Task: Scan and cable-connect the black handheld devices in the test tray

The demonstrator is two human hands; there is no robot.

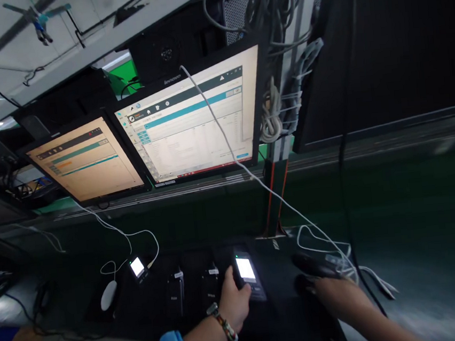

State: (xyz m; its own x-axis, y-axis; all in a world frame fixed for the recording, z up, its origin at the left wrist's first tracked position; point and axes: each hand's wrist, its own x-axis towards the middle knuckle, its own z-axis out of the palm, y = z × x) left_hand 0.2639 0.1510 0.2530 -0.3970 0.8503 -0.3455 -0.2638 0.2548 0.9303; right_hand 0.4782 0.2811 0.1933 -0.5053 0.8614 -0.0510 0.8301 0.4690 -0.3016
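Note:
My left hand (pixel 234 303) is closed around the left edge of a dark handheld device with a lit white screen (pixel 246 270), thumb on its front by the keys. My right hand (pixel 338 295) is closed at a black elongated object (pixel 317 265); shadow and blur hide its kind and the fingertips. Left of my left hand, two dark devices with small white labels lie side by side, one the nearer device (pixel 210 287), the other the farther device (pixel 175 293). A further small device with a lit screen (pixel 137 267) has a white cable plugged in.
Two lit monitors, the right one (pixel 191 126) and the left one (pixel 85 160), stand behind the dark mat. A white cable (pixel 224 133) hangs across the right screen towards my right hand. A white mouse (pixel 109 295) lies at left. Bundled cables (pixel 271 118) hang on the post.

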